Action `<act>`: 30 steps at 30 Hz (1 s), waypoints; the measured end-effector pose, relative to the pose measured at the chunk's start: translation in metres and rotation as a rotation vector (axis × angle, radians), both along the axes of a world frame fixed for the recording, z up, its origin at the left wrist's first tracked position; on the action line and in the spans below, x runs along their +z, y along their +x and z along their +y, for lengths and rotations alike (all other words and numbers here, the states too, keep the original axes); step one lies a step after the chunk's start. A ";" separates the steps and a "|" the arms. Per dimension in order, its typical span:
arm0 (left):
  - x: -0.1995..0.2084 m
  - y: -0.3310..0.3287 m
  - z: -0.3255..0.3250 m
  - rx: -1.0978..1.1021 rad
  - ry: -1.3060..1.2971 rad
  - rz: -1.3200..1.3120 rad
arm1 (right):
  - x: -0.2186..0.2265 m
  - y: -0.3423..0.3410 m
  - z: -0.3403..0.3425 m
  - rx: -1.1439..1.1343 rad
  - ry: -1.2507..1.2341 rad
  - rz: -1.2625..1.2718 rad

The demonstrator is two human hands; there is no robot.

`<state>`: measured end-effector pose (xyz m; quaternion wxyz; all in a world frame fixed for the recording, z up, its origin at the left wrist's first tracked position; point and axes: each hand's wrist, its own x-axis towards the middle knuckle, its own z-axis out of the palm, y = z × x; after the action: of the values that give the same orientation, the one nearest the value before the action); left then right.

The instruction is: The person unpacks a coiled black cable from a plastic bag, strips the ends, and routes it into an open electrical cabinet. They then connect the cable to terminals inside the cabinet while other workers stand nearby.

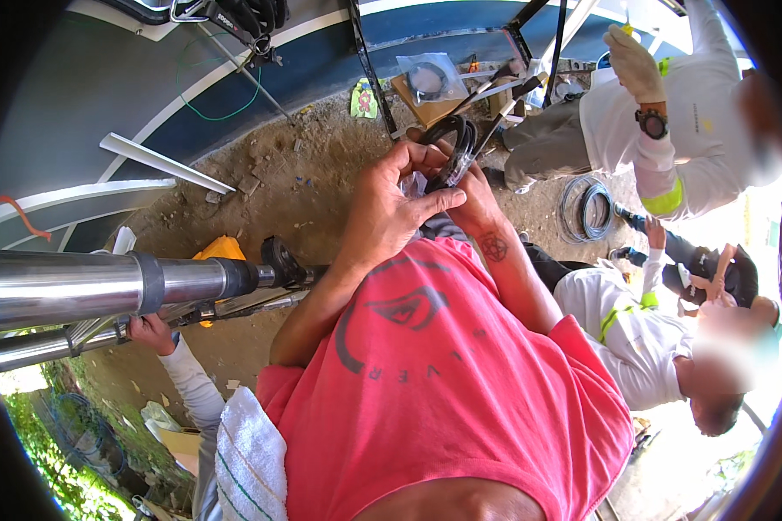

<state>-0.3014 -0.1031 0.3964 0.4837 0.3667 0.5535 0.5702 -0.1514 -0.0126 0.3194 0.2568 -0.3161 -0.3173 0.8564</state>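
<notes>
A coil of black cable (457, 137) is held up in front of my chest, with crinkled clear plastic (415, 184) against its lower part. My left hand (401, 195) is closed on the coil from the left, its thumb pointing across toward the other hand. From the right, my right hand (471, 195) grips the same coil and partly hides its lower end. Both hands sit close together, nearly touching. Cable ends with dark plugs seem to stick out beyond the coil to the upper right. Some of my fingertips are hidden behind the cable and plastic.
Thick metal poles (69, 286) lie at the left, with another person's hand (152, 333) on them. Co-workers in white shirts (682, 130) stand at the right. A bagged cable (427, 80) rests on a cardboard box beyond my hands. Another cable coil (587, 210) lies on the dirt.
</notes>
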 end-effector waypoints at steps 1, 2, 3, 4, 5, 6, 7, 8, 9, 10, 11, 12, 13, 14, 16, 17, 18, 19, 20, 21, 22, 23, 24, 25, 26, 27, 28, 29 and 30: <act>-0.001 0.002 -0.002 0.025 0.007 0.019 | 0.000 -0.002 -0.001 0.012 -0.005 -0.033; -0.002 0.003 -0.004 0.048 0.009 0.039 | 0.001 -0.002 -0.002 0.002 -0.030 -0.112; -0.003 0.003 -0.007 0.073 0.024 0.054 | 0.004 0.000 -0.003 0.037 0.145 -0.107; -0.004 0.002 -0.008 0.097 0.010 0.107 | 0.009 0.003 -0.004 0.053 0.306 -0.183; -0.006 0.001 -0.010 0.122 0.010 0.154 | 0.014 0.004 -0.005 0.043 0.314 -0.194; -0.007 -0.001 -0.011 0.143 0.020 0.203 | 0.020 0.007 -0.006 -0.038 0.181 -0.147; -0.009 -0.004 -0.012 0.175 0.031 0.285 | 0.026 0.008 -0.008 -0.069 0.167 -0.160; -0.010 -0.005 -0.013 0.200 0.053 0.369 | 0.033 0.011 -0.010 -0.091 0.173 -0.131; -0.011 -0.006 -0.014 0.229 0.068 0.455 | 0.039 0.014 -0.011 -0.103 0.182 -0.098; -0.011 -0.007 -0.014 0.234 0.069 0.483 | 0.045 0.015 -0.011 -0.081 0.197 -0.087; -0.011 -0.007 -0.015 0.243 0.063 0.513 | 0.048 0.015 -0.011 -0.062 0.252 -0.112; -0.010 -0.007 -0.016 0.253 0.058 0.544 | 0.051 0.013 -0.012 -0.054 0.307 -0.148; -0.009 -0.006 -0.016 0.244 0.061 0.566 | 0.052 0.011 -0.012 -0.050 0.359 -0.183; -0.008 -0.006 -0.017 0.236 0.064 0.590 | 0.052 0.009 -0.012 -0.032 0.396 -0.167; -0.005 -0.004 -0.019 0.228 0.063 0.594 | 0.051 0.004 -0.011 -0.033 0.384 -0.130; -0.004 -0.005 -0.020 0.229 0.061 0.573 | 0.051 0.002 -0.011 -0.024 0.374 -0.110; -0.003 -0.004 -0.020 0.235 0.070 0.547 | 0.051 0.001 -0.010 -0.025 0.346 -0.113; -0.003 -0.005 -0.020 0.220 0.055 0.490 | 0.051 0.001 -0.010 -0.017 0.311 -0.115; -0.002 -0.005 -0.021 0.209 0.050 0.429 | 0.051 0.001 -0.010 -0.009 0.276 -0.118; -0.002 -0.006 -0.021 0.203 0.047 0.371 | 0.051 0.000 -0.010 -0.011 0.228 -0.077; -0.001 -0.007 -0.021 0.195 0.066 0.340 | 0.052 0.000 -0.011 -0.012 0.181 -0.037; -0.001 -0.007 -0.022 0.194 0.087 0.312 | 0.052 0.000 -0.012 -0.011 0.131 0.011; 0.000 -0.008 -0.023 0.180 0.101 0.293 | 0.053 -0.001 -0.013 -0.019 0.126 0.016; 0.001 -0.008 -0.023 0.183 0.098 0.288 | 0.053 -0.001 -0.014 -0.025 0.119 0.030; 0.002 -0.009 -0.024 0.171 0.090 0.292 | 0.053 -0.002 -0.015 -0.031 0.111 0.044; 0.004 -0.009 -0.025 0.165 0.105 0.300 | 0.052 -0.002 -0.015 -0.033 0.114 0.057; 0.006 -0.009 -0.026 0.156 0.086 0.309 | 0.051 -0.002 -0.015 -0.036 0.118 0.070; 0.008 -0.010 -0.026 0.153 0.090 0.323 | 0.051 -0.001 -0.014 -0.041 0.120 0.091; 0.010 -0.010 -0.027 0.148 0.086 0.335 | 0.050 0.000 -0.013 -0.038 0.121 0.074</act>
<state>-0.3113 -0.1297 0.4066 0.3255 0.4349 0.6269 0.5585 -0.1515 -0.0254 0.3696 0.3032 -0.2742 -0.3528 0.8417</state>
